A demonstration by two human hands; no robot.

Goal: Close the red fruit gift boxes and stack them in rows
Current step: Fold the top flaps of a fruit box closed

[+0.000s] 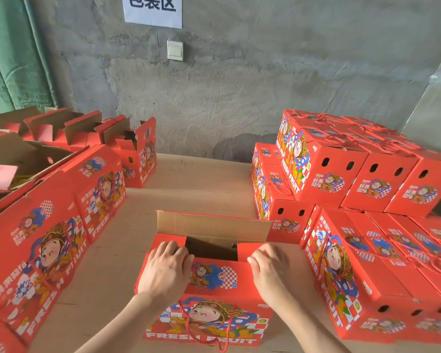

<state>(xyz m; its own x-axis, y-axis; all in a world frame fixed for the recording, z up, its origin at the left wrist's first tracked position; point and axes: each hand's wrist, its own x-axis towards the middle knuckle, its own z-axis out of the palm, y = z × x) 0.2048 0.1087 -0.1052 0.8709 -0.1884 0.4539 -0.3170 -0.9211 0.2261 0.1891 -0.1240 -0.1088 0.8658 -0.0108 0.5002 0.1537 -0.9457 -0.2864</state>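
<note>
A red fruit gift box [214, 278] with a cartoon figure and "FRESH FRUIT" print stands in front of me on the brown cardboard surface [189, 189]. Its top is partly open: the far brown flap [211, 226] stands up, and a dark gap shows between the two side flaps. My left hand [167, 270] presses the left side flap down, fingers lying over its edge. My right hand [270, 267] presses the right side flap down in the same way. A red rope handle [206, 329] hangs on the box's near face.
Closed red boxes [362, 174] are stacked in rows two layers high at the right. More closed boxes [49, 225] lie at the left, with open unfolded ones [127, 146] behind them. A grey concrete wall [239, 85] with a light switch and paper sign stands behind.
</note>
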